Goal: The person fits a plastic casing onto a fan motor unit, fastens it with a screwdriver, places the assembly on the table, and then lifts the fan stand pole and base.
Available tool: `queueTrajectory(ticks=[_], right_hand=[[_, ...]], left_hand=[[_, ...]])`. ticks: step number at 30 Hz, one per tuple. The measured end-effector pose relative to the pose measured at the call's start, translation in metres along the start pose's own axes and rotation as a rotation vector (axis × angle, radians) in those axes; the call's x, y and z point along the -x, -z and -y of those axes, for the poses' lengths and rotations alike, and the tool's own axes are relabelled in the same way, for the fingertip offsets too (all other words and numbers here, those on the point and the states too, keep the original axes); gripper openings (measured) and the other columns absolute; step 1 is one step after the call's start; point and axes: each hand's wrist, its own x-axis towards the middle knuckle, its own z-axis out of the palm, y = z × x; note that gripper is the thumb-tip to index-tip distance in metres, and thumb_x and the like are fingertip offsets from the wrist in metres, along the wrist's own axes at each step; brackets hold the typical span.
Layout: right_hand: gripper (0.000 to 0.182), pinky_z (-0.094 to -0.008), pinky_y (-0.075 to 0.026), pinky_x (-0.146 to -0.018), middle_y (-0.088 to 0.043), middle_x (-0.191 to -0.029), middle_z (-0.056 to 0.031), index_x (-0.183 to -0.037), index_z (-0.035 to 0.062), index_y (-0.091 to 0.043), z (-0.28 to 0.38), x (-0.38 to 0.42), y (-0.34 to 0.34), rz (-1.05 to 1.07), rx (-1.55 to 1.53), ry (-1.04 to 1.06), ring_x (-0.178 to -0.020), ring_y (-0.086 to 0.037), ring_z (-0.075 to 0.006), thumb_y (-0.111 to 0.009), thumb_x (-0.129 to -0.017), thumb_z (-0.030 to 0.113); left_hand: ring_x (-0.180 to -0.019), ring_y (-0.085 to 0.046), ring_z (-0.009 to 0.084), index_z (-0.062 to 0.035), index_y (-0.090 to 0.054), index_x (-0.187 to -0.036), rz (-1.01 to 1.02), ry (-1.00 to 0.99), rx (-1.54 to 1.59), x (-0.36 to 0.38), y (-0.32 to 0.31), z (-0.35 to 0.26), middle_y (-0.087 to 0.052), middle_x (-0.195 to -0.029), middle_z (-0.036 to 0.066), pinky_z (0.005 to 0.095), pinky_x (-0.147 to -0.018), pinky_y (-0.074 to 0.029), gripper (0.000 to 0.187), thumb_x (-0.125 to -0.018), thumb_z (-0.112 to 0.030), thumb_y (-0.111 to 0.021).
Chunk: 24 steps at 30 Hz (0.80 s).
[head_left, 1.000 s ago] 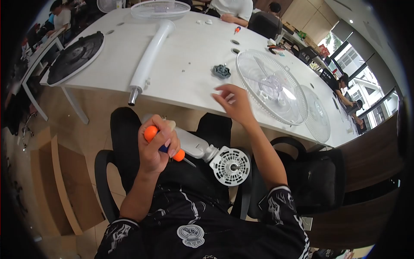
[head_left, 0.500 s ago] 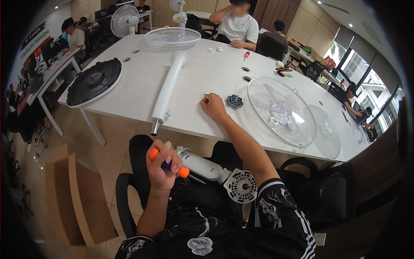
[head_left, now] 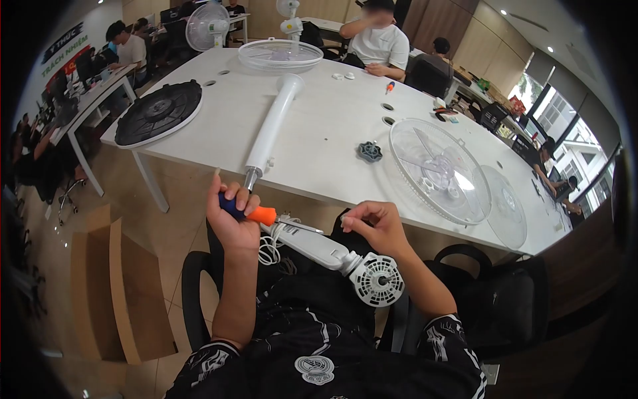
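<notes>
My left hand [head_left: 234,223] is wrapped round the blue and orange handle of a screwdriver [head_left: 262,215]. The shaft points right, its tip a short way from my right hand [head_left: 377,229]. The thumb and fingers of that hand are pinched together; what they hold, if anything, is too small to make out. Below both hands, a white fan body [head_left: 307,247] lies across my lap, its round slotted motor housing [head_left: 377,280] at the right end. A white cord [head_left: 269,247] is coiled by its left end.
On the white table [head_left: 319,166] lie a white stand pole [head_left: 276,123], a black round base [head_left: 159,113], a dark knob [head_left: 369,151], a clear fan blade under a wire guard [head_left: 438,171] and another guard [head_left: 280,54]. A person [head_left: 379,43] sits opposite. An open cardboard box [head_left: 123,292] stands on the floor.
My right hand has come back from the tabletop to beside the screwdriver tip, still pinched. My left hand has shifted up and turned the screwdriver so its shaft points right.
</notes>
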Motion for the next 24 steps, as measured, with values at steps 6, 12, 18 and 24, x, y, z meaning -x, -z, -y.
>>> queueTrajectory(ticks=[6,12,18,24], right_hand=[[0.007,-0.0233,-0.051,-0.062,-0.074,-0.078,-0.0065,-0.091,0.0015,-0.076,0.015,0.033,-0.005,-0.055,0.270,0.125,-0.068,-0.066,-0.0080,-0.076,-0.088,0.008],[0.004,-0.0255,-0.054,-0.068,-0.075,-0.081,-0.0095,-0.087,-0.0003,-0.074,0.017,0.035,-0.012,-0.078,0.396,0.210,-0.073,-0.071,-0.0149,-0.077,-0.084,-0.001],[0.008,-0.0257,-0.054,-0.066,-0.074,-0.080,-0.0102,-0.088,-0.0003,-0.074,0.007,0.027,-0.018,-0.106,0.454,0.325,-0.071,-0.071,-0.0172,-0.079,-0.081,-0.002],[0.008,-0.0300,-0.053,-0.062,-0.074,-0.082,-0.0106,-0.089,0.0021,-0.075,0.004,0.023,-0.021,-0.125,0.489,0.383,-0.068,-0.070,-0.0221,-0.079,-0.082,0.003]], left_hand=[[-0.053,-0.040,0.0093,-0.0136,-0.055,-0.079,0.053,0.050,0.093,0.010,-0.013,0.012,-0.047,-0.067,-0.003,0.0248,-0.046,-0.032,0.025,-0.100,-0.026,-0.060],[-0.053,-0.040,0.0083,-0.0136,-0.056,-0.080,0.085,0.049,0.094,0.014,-0.013,0.013,-0.047,-0.068,-0.003,0.0242,-0.046,-0.032,0.024,-0.100,-0.026,-0.062],[-0.053,-0.039,0.0076,-0.0135,-0.056,-0.080,0.081,0.062,0.081,0.005,-0.005,0.015,-0.047,-0.068,-0.004,0.0237,-0.046,-0.032,0.025,-0.101,-0.026,-0.061],[-0.051,-0.039,0.0079,-0.0158,-0.054,-0.078,0.058,0.071,0.070,0.002,-0.007,0.017,-0.045,-0.065,-0.004,0.0242,-0.044,-0.031,0.026,-0.099,-0.028,-0.064]])
